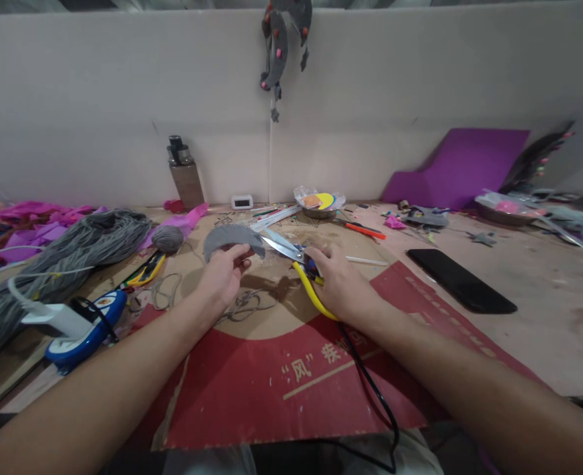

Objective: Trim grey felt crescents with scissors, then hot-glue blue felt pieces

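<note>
A grey crescent-shaped piece [232, 236] is pinched in my left hand [226, 274], its curved edge upward. My right hand [338, 280] grips scissors [284, 245] with yellow handles; the blades are parted and point left, with their tips close to the right end of the crescent. Whether the blades touch it cannot be made out. Loose grey yarn [246, 305] lies below my hands on the red and tan cardboard [236, 389].
Grey yarn strands [98, 247], a yarn ball [167, 239] and a blue power strip [88, 336] lie left. A black phone [460, 280] and purple sheet [462, 168] are right. An orange cutter [365, 229] lies behind the scissors. A black cable [370, 382] crosses the cardboard.
</note>
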`<state>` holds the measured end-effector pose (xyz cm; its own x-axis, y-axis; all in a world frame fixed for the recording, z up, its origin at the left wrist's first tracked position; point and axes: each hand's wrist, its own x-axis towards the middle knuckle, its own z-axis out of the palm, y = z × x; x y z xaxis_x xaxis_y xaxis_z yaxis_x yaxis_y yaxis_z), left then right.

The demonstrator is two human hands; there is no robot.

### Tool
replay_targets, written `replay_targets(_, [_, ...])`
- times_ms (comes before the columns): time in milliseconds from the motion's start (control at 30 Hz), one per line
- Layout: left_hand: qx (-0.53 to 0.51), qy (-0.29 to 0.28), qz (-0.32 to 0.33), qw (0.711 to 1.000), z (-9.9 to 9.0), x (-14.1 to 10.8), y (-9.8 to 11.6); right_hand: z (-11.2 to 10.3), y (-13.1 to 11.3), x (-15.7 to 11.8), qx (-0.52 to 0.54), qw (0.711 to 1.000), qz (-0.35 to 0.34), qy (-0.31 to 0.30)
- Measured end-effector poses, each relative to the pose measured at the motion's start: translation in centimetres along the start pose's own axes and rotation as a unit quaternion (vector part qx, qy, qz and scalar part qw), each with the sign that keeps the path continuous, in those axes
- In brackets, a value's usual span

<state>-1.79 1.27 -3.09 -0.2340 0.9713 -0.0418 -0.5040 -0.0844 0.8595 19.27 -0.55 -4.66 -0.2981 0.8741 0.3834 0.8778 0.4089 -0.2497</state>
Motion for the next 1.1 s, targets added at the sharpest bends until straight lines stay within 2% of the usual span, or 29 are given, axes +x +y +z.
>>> replay_targets(233, [0.023, -0.016, 0.007, 1.0, 0.18, -0.41, -0.24, -0.42, -0.54, -0.1, -0.117, 0.992, -0.048, 0.004])
replay_targets(333, [0.029, -0.028, 0.007, 0.999, 0.26, -0.58, -0.21, -0.5, -0.47, -0.09, -0.146, 0.988, -0.057, 0.011])
replay_targets(467, [0.011, -0.017, -0.005, 1.0, 0.38, -0.78, -0.04, -0.56, -0.45, -0.16, -0.162, 0.985, -0.063, 0.015])
replay_targets(867, [-0.061, 0.008, -0.05, 0.997, 0.62, -0.94, 0.5, -0.81, -0.86, -0.38, -0.186, 0.98, -0.065, 0.016])
replay_targets(1000, [-0.048, -0.003, -0.049, 0.998, 0.61, -0.88, 0.32, -0.88, -0.88, -0.38, -0.149, 0.988, -0.045, -0.016])
replay_targets(1100, [-0.022, 0.001, -0.056, 0.998, 0.46, -0.66, 0.1, -0.73, -0.6, -0.33, -0.08, 0.996, -0.018, -0.018])
